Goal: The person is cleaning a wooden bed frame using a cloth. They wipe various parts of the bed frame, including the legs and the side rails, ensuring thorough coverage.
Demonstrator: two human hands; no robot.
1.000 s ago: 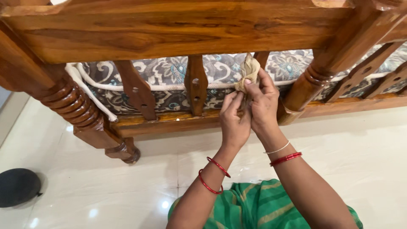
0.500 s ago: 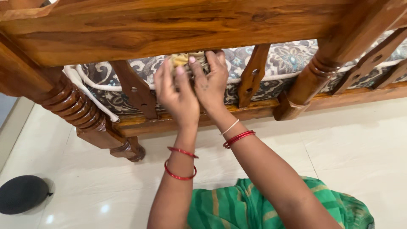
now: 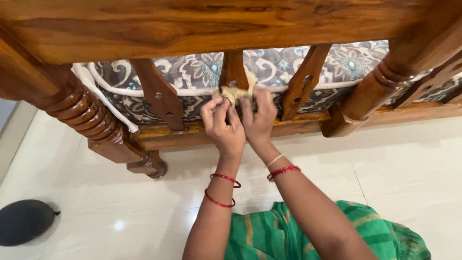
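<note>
Both my hands press a small tan cloth around the middle wooden slat of a carved wooden sofa side. My left hand grips the cloth's left side, fingers curled. My right hand pinches its right side, close against the left hand. The cloth wraps the slat about halfway down, and most of it is hidden by my fingers. Red bangles sit on both wrists.
The broad wooden top rail overhangs the slats. A turned post stands at the left and another at the right. A patterned cushion with white piping lies behind the slats. A dark round object rests on the white tiled floor.
From the right slat my hands took the cloth left to the top of the middle slat, then slid it down that slat to mid-height. The view shifted slightly.
</note>
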